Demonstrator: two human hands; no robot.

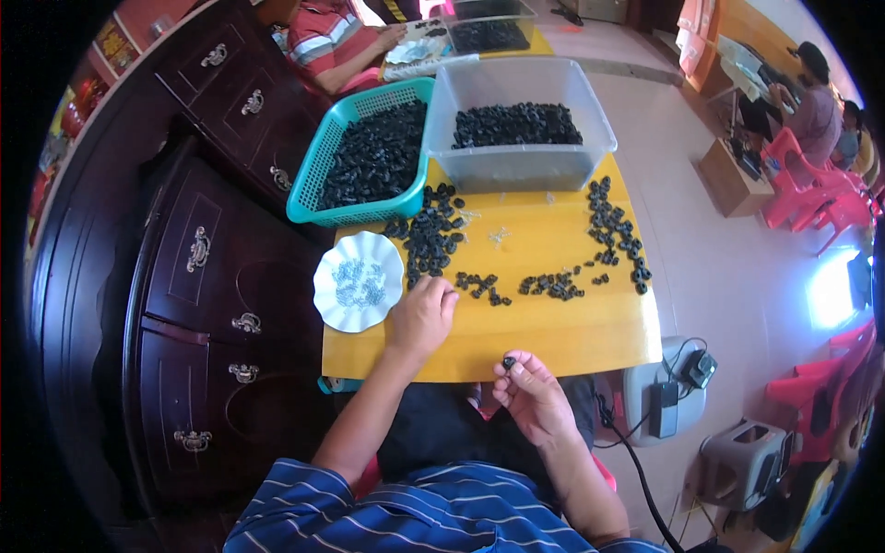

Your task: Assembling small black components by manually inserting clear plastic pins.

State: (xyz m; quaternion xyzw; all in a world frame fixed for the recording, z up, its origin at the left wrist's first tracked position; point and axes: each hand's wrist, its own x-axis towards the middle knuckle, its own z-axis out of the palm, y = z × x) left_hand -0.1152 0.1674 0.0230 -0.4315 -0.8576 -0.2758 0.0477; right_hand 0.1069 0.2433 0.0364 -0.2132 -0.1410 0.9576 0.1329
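Note:
My right hand (532,394) is at the near edge of the yellow table (553,332), pinching one small black ring-shaped part (508,362) between fingertips. My left hand (422,313) rests knuckles-up on the table with fingers curled, next to the white scalloped plate (334,311) of small clear pieces and just below a pile of black parts (431,235); whether it holds anything is hidden. More black parts lie in a row (551,286) and in a strip (616,230) at the right.
A teal basket (309,189) and a clear plastic bin (516,166), both holding black parts, stand at the table's far end. Dark wooden drawers (203,276) line the left. Another person sits beyond at a second table; red chairs, grey stools and cables are on the right.

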